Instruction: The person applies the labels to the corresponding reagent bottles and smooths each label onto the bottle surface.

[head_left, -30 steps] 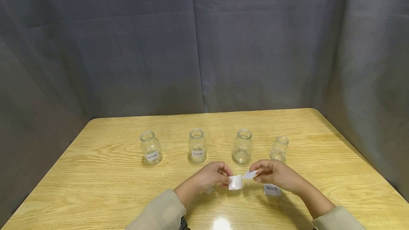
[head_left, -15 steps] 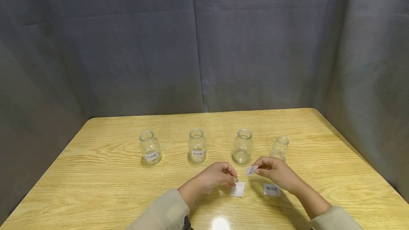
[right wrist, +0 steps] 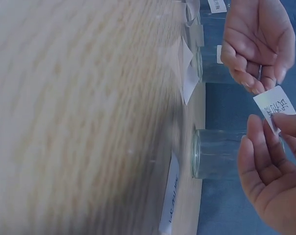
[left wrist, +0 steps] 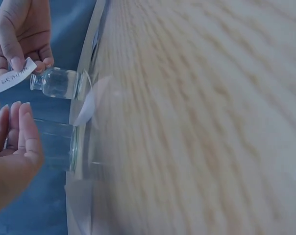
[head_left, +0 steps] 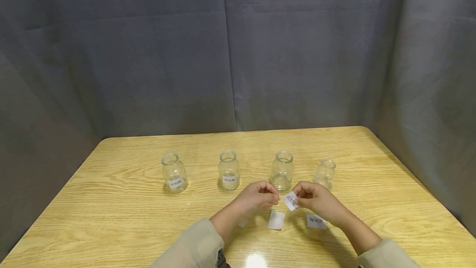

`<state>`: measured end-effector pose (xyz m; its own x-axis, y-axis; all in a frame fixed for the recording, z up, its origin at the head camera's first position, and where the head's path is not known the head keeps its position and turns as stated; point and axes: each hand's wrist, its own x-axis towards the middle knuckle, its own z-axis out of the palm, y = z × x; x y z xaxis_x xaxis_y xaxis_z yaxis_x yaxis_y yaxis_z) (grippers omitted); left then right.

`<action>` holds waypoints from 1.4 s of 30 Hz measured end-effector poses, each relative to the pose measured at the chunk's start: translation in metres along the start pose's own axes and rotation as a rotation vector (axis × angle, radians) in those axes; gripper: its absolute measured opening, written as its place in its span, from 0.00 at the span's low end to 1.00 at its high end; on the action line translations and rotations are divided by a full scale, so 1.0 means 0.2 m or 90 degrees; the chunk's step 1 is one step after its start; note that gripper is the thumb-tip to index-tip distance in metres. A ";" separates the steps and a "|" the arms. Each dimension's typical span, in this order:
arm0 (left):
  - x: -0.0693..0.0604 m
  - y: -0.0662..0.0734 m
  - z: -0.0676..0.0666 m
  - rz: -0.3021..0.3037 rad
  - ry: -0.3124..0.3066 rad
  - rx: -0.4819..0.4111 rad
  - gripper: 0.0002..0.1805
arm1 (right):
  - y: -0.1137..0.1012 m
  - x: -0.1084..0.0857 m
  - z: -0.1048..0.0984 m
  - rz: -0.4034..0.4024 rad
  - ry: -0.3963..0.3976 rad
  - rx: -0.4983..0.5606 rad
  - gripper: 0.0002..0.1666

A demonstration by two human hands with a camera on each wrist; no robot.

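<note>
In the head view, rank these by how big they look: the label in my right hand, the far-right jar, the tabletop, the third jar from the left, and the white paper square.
1. Tabletop
2. Third jar
3. Far-right jar, partly hidden
4. Held label and white paper square: too alike to rank

Lt wood-grain table w/ glare spot, dk grey-blue fabric behind & both sides

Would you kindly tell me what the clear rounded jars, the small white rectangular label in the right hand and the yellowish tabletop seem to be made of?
Clear rounded jars: probably glass, smooth and glossy; see-through walls, greenish rims.
White rectangular label: likely paper, fairly matte; thin, slightly bent.
Yellowish tabletop: wood or wood-look laminate, slightly glossy; grain, bright reflection.
</note>
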<state>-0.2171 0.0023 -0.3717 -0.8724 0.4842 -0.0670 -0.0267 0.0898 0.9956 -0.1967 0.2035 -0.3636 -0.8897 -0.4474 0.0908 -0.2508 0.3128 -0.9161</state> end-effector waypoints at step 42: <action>0.15 -0.04 0.06 0.035 0.159 0.112 0.04 | 0.06 0.13 0.02 0.115 0.213 0.022 0.08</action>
<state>-0.2378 0.0268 -0.3821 -0.9635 0.2662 0.0262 0.0897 0.2292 0.9693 -0.2218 0.1910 -0.3737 -0.9951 -0.0883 0.0436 -0.0706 0.3301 -0.9413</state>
